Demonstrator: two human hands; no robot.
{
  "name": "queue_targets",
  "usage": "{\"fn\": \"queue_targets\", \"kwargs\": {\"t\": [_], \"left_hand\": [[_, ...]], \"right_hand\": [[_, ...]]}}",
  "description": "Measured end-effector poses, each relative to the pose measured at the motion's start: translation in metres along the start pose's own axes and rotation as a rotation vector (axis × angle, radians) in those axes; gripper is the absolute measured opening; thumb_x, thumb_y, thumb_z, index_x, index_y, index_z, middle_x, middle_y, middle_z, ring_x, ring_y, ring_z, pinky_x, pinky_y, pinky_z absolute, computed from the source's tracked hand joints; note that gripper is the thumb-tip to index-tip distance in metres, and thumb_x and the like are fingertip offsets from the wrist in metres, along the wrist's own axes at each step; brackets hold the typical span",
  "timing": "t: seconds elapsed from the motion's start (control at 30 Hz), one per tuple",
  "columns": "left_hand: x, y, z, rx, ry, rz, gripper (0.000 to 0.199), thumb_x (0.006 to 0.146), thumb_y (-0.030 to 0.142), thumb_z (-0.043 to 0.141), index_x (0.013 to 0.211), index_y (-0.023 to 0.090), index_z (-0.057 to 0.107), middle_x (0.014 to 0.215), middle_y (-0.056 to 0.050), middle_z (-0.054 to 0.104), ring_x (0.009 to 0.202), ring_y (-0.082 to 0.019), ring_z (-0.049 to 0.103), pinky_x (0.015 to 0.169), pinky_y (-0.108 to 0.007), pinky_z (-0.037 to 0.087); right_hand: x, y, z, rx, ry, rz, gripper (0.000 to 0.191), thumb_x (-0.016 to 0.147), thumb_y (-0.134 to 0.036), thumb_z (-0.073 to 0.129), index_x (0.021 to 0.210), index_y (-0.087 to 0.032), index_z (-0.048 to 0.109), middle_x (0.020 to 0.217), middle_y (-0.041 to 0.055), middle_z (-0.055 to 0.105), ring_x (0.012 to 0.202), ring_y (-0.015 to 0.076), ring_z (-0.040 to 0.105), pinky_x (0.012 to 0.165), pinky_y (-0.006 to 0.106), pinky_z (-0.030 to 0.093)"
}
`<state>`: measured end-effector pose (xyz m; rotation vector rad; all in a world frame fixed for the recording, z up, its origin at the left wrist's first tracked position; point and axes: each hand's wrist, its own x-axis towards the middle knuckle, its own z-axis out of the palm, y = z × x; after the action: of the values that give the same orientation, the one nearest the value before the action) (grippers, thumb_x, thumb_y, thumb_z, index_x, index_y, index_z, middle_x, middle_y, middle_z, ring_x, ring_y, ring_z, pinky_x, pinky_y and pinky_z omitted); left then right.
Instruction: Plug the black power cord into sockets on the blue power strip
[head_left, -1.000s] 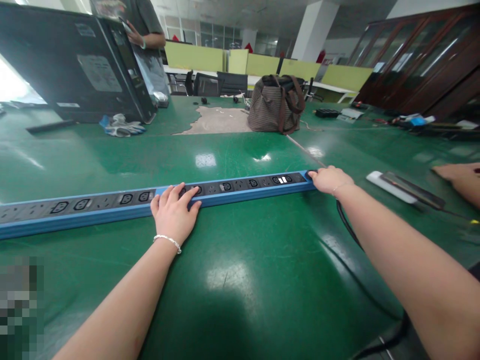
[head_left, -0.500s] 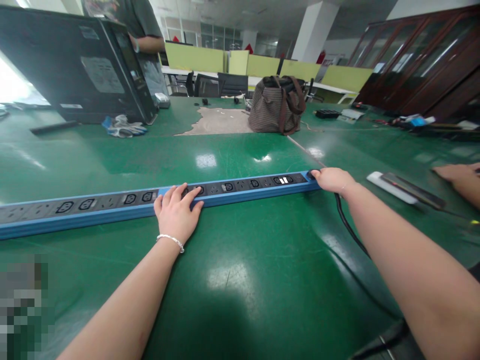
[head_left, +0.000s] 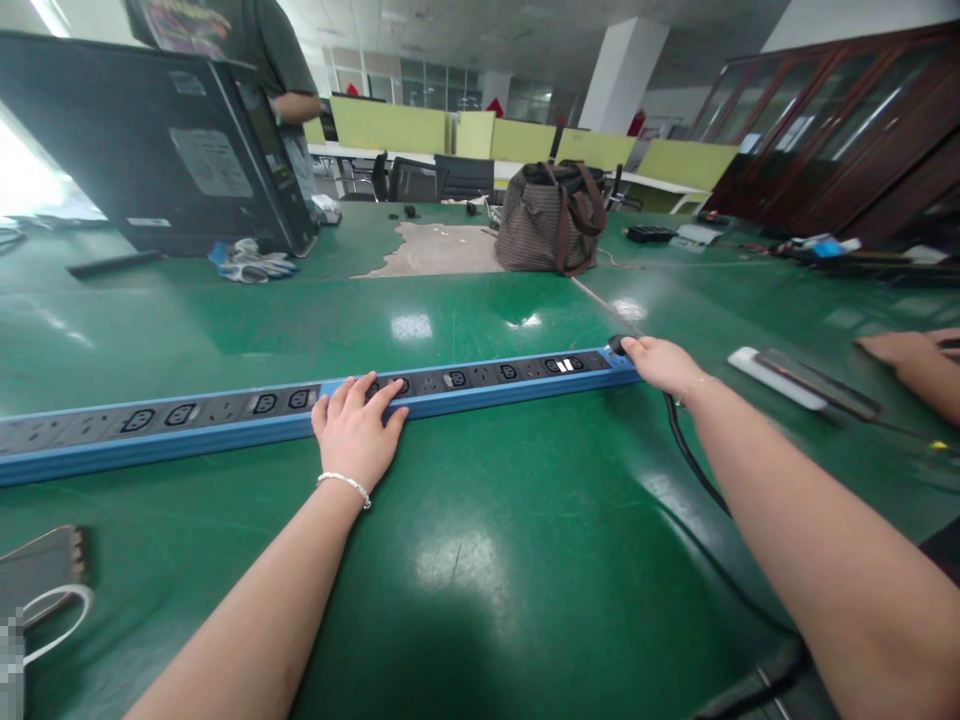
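Note:
A long blue power strip (head_left: 450,402) with black sockets lies across the green table, running out of view on the left. My left hand (head_left: 356,425) rests on its middle, fingers spread over the top and thumb along the near side. At the strip's right end my right hand (head_left: 664,365) pinches a black plug (head_left: 616,344), its fingers partly hiding it. The plug is tilted, right at the end face; whether it sits in a socket I cannot tell. From beneath that hand a black cable (head_left: 694,460) curves down toward the lower right.
The green table (head_left: 480,560) holds a black computer case (head_left: 150,150), gloves (head_left: 251,262) and a brown bag (head_left: 551,220) farther back. A white bar-shaped object (head_left: 776,378) lies right, near another person's hand (head_left: 900,360). A phone (head_left: 45,570) is lower left. Someone stands behind the case.
The view has shifted slightly. More of the plug and of the strip's right end shows, the plug looking lifted a little. My left hand stays on the strip.

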<state>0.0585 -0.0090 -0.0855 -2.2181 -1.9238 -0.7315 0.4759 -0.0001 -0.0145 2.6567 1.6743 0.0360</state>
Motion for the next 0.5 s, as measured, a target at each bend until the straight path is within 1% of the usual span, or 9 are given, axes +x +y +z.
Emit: {"fn": "queue_targets", "kwargs": {"t": [0.07,0.13,0.27,0.4,0.5], "left_hand": [[0.0,0.0,0.0,-0.003,-0.001,0.003,0.039,0.09,0.044,0.047,0.124,0.032,0.063,0.14,-0.006,0.054,0.133,-0.028,0.041,0.111,-0.051,0.023],[0.001,0.0,-0.001,-0.006,-0.005,0.004,0.039,0.09,0.043,0.047,0.124,0.032,0.064,0.14,-0.006,0.054,0.133,-0.029,0.041,0.111,-0.051,0.023],[0.0,0.0,-0.001,0.004,-0.01,-0.002,0.039,0.09,0.043,0.046,0.124,0.033,0.063,0.14,-0.005,0.054,0.133,-0.028,0.041,0.111,-0.05,0.024],[0.0,0.0,-0.001,0.004,-0.006,0.003,0.039,0.091,0.044,0.046,0.124,0.033,0.063,0.14,-0.005,0.054,0.133,-0.028,0.041,0.111,-0.05,0.024],[0.0,0.001,-0.002,-0.005,-0.002,0.006,0.039,0.09,0.044,0.046,0.124,0.032,0.064,0.139,-0.006,0.054,0.133,-0.029,0.041,0.11,-0.051,0.024]], "right_hand": [[-0.003,-0.009,-0.001,-0.018,-0.048,-0.014,0.055,0.099,-0.041,0.022,0.11,-0.009,0.065,0.119,0.021,0.065,0.112,0.0259,0.061,0.091,0.03,0.045],[-0.007,-0.015,0.0,-0.039,-0.084,-0.031,0.056,0.098,-0.043,0.022,0.111,-0.009,0.064,0.119,0.0216,0.065,0.113,0.0274,0.06,0.094,0.034,0.044],[-0.011,-0.024,0.002,-0.071,-0.065,-0.005,0.056,0.097,-0.047,0.025,0.111,-0.011,0.064,0.114,0.022,0.066,0.112,0.0282,0.061,0.095,0.038,0.044],[-0.011,-0.027,0.004,-0.083,-0.065,0.02,0.056,0.097,-0.046,0.024,0.111,-0.01,0.065,0.113,0.0232,0.066,0.109,0.0288,0.063,0.094,0.04,0.044],[-0.007,-0.025,0.005,-0.092,-0.077,0.016,0.058,0.097,-0.046,0.023,0.112,-0.009,0.065,0.116,0.0238,0.065,0.111,0.0289,0.062,0.095,0.04,0.044]]}}
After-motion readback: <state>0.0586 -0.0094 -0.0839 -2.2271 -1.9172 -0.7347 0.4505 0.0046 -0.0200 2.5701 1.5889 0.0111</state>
